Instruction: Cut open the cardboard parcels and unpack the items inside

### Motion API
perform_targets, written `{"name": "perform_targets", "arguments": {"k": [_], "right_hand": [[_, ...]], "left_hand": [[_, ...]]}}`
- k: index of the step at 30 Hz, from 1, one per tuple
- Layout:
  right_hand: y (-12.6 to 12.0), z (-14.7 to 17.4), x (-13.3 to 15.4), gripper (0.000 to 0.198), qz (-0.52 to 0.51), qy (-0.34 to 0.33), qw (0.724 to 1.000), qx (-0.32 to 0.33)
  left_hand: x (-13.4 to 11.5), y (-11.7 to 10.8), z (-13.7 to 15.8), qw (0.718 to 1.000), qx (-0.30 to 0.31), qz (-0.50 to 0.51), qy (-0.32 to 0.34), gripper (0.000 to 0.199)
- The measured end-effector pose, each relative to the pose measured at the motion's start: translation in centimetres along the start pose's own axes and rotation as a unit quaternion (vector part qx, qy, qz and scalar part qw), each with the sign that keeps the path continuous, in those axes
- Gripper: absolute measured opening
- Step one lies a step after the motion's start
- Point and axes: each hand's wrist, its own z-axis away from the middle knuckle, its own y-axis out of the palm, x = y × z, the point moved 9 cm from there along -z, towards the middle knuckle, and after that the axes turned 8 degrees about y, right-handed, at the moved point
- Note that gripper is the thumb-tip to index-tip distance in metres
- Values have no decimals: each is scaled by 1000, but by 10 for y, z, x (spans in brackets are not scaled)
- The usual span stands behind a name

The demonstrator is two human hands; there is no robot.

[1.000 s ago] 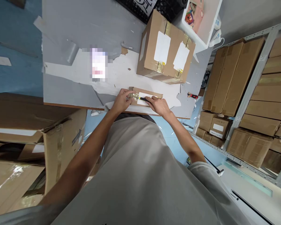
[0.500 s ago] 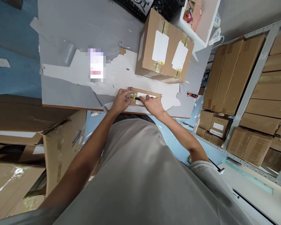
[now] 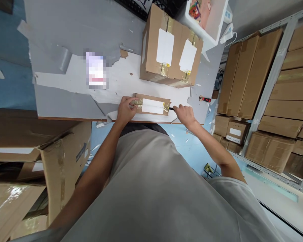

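Near the front edge of the table (image 3: 58,107), on torn white paper (image 3: 121,74), lies a narrow cardboard box (image 3: 153,106), long side toward the person. The left hand (image 3: 126,109) rests at its taped left end, fingers partly parted and touching the cardboard; whether they pinch it, I cannot tell. The right hand (image 3: 185,115) has its fingers closed around a slim black tool (image 3: 171,108), apparently a knife, its tip by the box's right end. The box looks light and stiff, likely to slide on paper; its short ends or long edges should give the surest hold, since the glossy tape may be slick. Its matte brown card carries a flat white label (image 3: 151,108). Behind stands a bulkier, creased carton (image 3: 176,50), and a red-and-black utility knife (image 3: 205,99) lies to the right.
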Motion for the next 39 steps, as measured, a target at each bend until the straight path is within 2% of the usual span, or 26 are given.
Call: {"name": "perform_targets", "arguments": {"k": [5, 7, 12, 14, 16, 18, 20, 22, 24, 26, 29, 32, 35, 39], "right_hand": [[14, -9, -20, 46, -31, -28, 999, -30], [25, -19, -38, 44, -40, -13, 998, -38], [73, -43, -95, 38, -28, 16, 999, 1], [81, -46, -108, 38, -66, 12, 997, -31], [81, -47, -110, 40, -138, -4, 987, -83], [81, -49, -100, 43, -226, -40, 966, -117], [84, -55, -80, 45, -307, -83, 940, -124], [89, -65, -60, 45, -371, -108, 914, -121], [97, -76, -44, 45, -420, -117, 892, -116], [104, -82, -34, 45, -461, -124, 872, -112], [115, -85, -28, 45, -512, -125, 843, -104], [127, -85, -29, 44, -558, -109, 818, -90], [139, -88, -27, 46, -610, -94, 783, -79], [159, -98, -22, 48, -700, -60, 710, -55]], "left_hand": [[1, 1, 1, 1000, -15, -10, -9, 38], [4, -3, 2, 999, -28, -23, -16, 39], [12, -18, 7, 997, -54, -37, -36, 43], [11, -18, 8, 997, -52, -38, -48, 43], [6, -15, 9, 996, -54, -52, -56, 43], [-2, -11, 10, 992, -66, -84, -63, 43], [-16, -10, 11, 985, -89, -136, -57, 42], [-39, -6, 10, 974, -102, -203, -21, 42], [-66, 7, 3, 962, -72, -261, 43, 46], [-85, 31, -7, 953, -2, -288, 96, 54], [-97, 70, -27, 938, 115, -301, 130, 66], [-99, 96, -43, 913, 192, -333, 138, 68], [-102, 109, -49, 884, 227, -384, 140, 66], [-110, 117, -47, 854, 242, -439, 138, 71]]}}
